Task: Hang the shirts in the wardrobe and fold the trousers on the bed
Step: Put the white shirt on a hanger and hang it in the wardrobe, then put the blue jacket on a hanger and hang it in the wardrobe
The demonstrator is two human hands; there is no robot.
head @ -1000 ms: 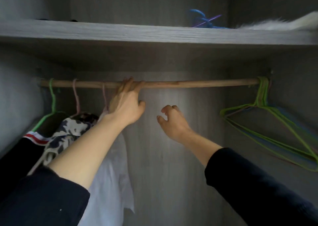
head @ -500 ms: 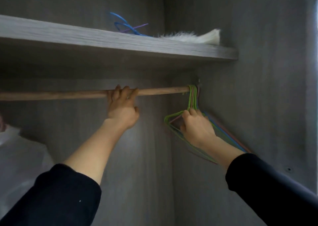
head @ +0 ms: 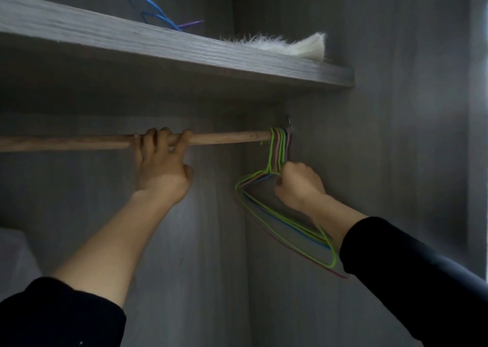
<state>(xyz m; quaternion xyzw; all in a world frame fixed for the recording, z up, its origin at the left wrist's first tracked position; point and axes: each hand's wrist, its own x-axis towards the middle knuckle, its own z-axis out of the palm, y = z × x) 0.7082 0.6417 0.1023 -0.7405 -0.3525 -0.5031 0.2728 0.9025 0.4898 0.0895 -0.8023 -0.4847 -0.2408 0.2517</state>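
Note:
Inside the grey wardrobe a wooden rail runs across under a shelf. My left hand grips the rail near its middle, fingers curled over the top. Several thin wire hangers, green, pink and blue, hang bunched at the rail's right end against the side wall. My right hand holds these hangers at their necks just below the hooks. A pale edge of a hung shirt shows at the far left. No trousers or bed are in view.
The grey shelf above the rail carries blue and purple hangers and a white furry item. The wardrobe's right side wall stands close behind the hanger bunch. The back panel is bare below the rail.
My view has swung right, away from the hung shirts. My right hand reached to the hanger bunch at the rail's right end and closed on it. My left hand stayed on the rail.

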